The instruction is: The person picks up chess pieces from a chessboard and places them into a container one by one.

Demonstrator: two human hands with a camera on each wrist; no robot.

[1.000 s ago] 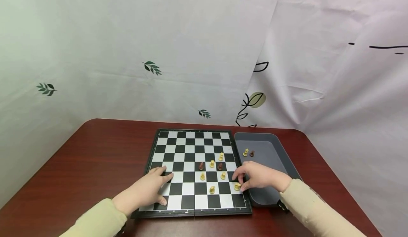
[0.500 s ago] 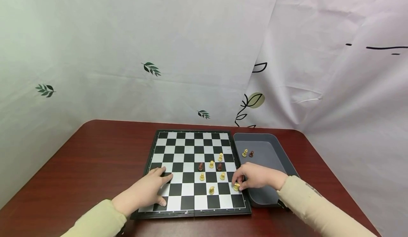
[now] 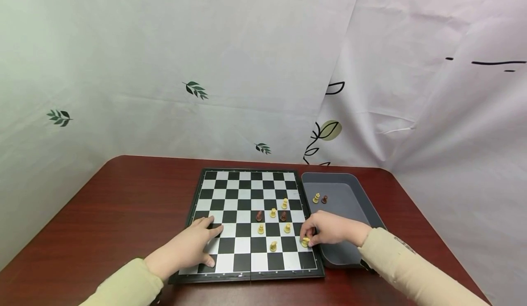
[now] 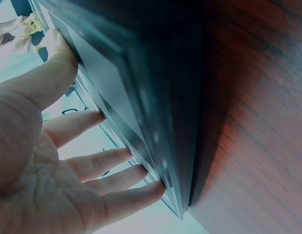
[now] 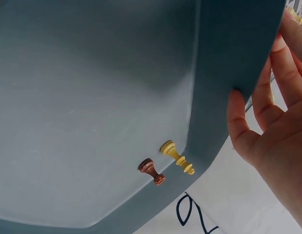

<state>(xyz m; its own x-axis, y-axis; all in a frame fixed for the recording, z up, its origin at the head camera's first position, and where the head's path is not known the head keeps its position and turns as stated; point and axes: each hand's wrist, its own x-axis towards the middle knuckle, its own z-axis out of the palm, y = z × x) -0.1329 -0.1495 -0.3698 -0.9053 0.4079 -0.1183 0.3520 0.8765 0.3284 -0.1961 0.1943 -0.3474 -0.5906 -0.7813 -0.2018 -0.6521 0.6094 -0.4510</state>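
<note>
On the right side of the black-and-white chessboard [image 3: 239, 198], my right hand [image 3: 332, 228] pinches a yellow chess piece [image 3: 305, 242] between thumb and fingers. The piece is on a square near the right edge and its kind is too small to tell. In the right wrist view, the little finger touches the rim of the grey tray [image 5: 229, 58]. My left hand [image 3: 190, 247] rests with spread, straight fingers on the board's left side. Several other yellow pieces, such as the near one [image 3: 273, 246], stand on the board with two dark brown pieces [image 3: 259, 216].
Beside the board's right edge sits the tray, holding a yellow piece [image 5: 176, 157] and a brown piece [image 5: 151, 170]. Both board and tray lie on a reddish-brown table [image 3: 136, 196]. A white printed cloth [image 3: 247, 68] hangs behind it.
My right hand's fingers have closed in around the yellow piece at the board's right edge. The left hand has stayed in place, and the view has shifted slightly.
</note>
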